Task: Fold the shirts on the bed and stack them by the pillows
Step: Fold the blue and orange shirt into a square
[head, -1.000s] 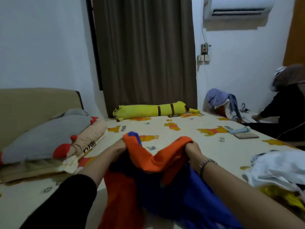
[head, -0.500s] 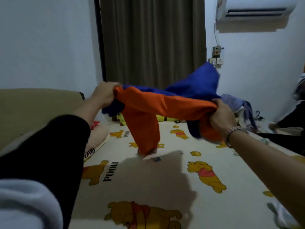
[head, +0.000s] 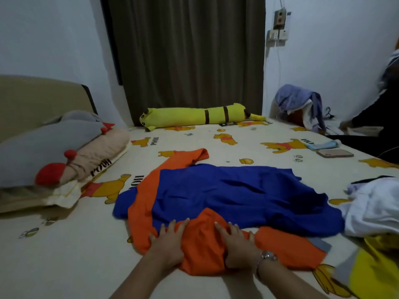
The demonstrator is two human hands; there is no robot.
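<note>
Left hand: left hand (head: pixel 167 244) lies palm down on the near orange edge of the shirt, fingers (head: pixel 172 226) straight and slightly spread, pressing flat.
Right hand: right hand (head: pixel 236 244) lies palm down just beside the left, fingers (head: pixel 232 228) straight and spread on the same orange fold; a bracelet (head: pixel 266 255) sits at the wrist.
Shirt: blue and orange shirt (head: pixel 226 197), blue body with orange panels, spread out on the bed with creases; one orange sleeve reaches toward the far side. It extends away from the fingertips, its near hem under both palms.
Bed sheet: cream sheet (head: pixel 64 244) printed with yellow bears in red tops; the word "POOH" is legible by several bears.
Pillows: pillows (head: pixel 49 152) at the left, well apart from the shirt; one case reads "POOH".
Unfolded clothes: white and yellow pile (head: pixel 375 212) at the right, just beside the shirt.
Far side: yellow plush bolster (head: pixel 198 117); phone (head: pixel 334 153).
</note>
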